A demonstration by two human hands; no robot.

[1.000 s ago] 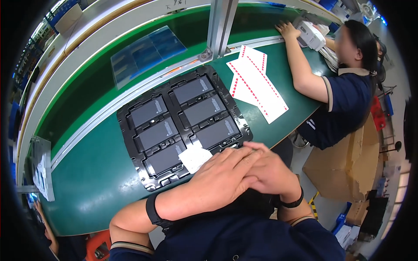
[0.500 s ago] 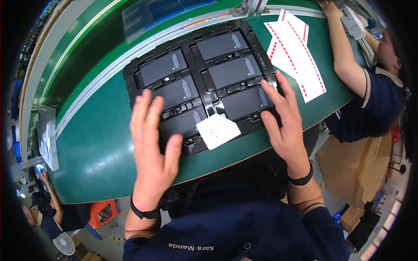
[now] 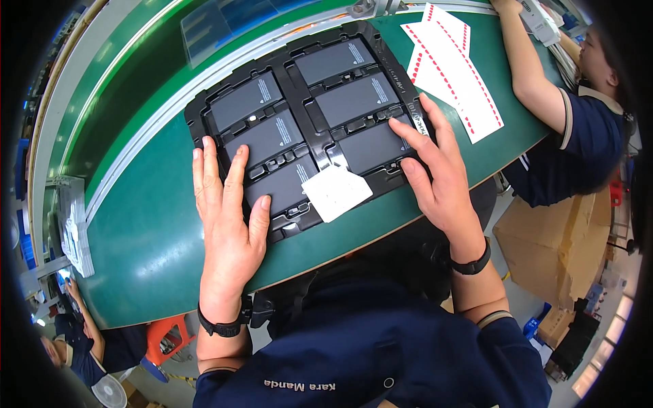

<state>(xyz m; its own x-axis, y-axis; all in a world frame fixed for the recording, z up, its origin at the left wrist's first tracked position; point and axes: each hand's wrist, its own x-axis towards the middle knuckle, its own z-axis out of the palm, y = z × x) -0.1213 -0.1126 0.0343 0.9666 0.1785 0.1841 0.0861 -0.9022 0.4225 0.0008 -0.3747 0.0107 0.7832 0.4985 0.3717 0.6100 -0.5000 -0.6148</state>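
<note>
A black moulded plastic tray lies slightly turned on the green bench. In its pockets sit several flat, dark grey battery packs, in two columns, with small pale print on them. My left hand rests at the tray's left edge, fingers spread and thumb over its near left corner. At the right edge, my right hand has its fingers stretched out over the rim and the nearest right pack. A white paper piece with cut corners lies on the tray's near middle edge, partly covering the lower left pack.
White label sheets with red marks overlap right of the tray on the green bench. A co-worker reaches over the bench at right. Pale stacked sheets stand at left. A cardboard box is below right.
My left hand has come down onto the tray's left edge from above it. The right hand has shifted slightly against the right edge. The whole view has moved a little.
</note>
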